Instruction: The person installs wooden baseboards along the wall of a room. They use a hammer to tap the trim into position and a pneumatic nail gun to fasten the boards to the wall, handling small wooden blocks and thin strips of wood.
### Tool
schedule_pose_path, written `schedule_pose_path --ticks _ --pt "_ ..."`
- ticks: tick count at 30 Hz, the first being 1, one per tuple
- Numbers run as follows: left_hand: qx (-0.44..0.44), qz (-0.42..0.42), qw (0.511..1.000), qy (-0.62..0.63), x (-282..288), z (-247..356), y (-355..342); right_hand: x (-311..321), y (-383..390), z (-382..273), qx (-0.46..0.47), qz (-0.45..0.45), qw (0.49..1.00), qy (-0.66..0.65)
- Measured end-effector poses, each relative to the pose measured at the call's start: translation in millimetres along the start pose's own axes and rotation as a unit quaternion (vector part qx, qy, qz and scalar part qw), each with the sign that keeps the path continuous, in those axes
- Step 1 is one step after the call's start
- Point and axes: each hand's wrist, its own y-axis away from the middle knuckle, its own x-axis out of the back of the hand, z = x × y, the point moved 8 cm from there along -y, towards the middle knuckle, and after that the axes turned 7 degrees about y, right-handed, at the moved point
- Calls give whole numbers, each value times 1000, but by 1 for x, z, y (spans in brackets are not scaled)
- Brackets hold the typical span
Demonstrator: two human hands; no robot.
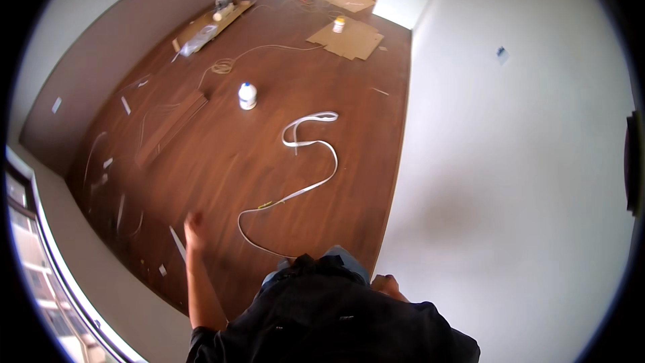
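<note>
"Long white strip (306, 189), that one, lying in a loose S on the brown floor (363, 141) ahead of the person. Why so loopy?"

"Slack, I'd say; it looks flexible and nothing pins it straight. The far end doubles into a narrow loop, and the near end, thinner past a yellow bit (265, 205), runs to the person's feet."

"Is either hand on it?"

"Neither, from what I can see. The left hand (195, 230) hangs out to the side, seemingly curled, but it's blurred, so I can't tell whether it grips anything. A short pale strip (177, 242) shows just beside it; held or on the floor, I couldn't swear."

"And the right hand (387, 286)?"

"Low by the hip, beside the white wall (510, 161). The body hides part of it, so I can't tell if it's open or closed."

"That white bottle (247, 97) with the blue cap, upright out there?"

"Probably stood that way so nothing leaks. Further off, a yellow-topped container (338, 25) stands on flat cardboard (353, 42), perhaps to spare the floor from drips."

"Then the tan cord (222, 66)?"

"Its middle lies coiled, likely to gather up spare length."
</note>
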Motion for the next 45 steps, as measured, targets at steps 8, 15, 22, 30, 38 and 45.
schedule_pose_path --ticks 8,15,22,30,38,45 --pt "-501 131 852 82 191 503 -40 135 -113 -45 -135 -10 967 -215" --pt "-632 180 753 -40 188 601 5 238 -317 -134 209 319 915 -127" --pt "-571 191 795 -78 187 625 27 262 -348 -282 330 47 916 -224" --pt "-524 215 824 -16 262 699 36 387 -227 -467 421 25 884 -203" --pt "-490 216 844 -30 313 722 9 417 -174 -539 447 13 877 -177" --pt "-477 244 842 -56 388 683 2 390 -161 -639 460 -15 874 -157"
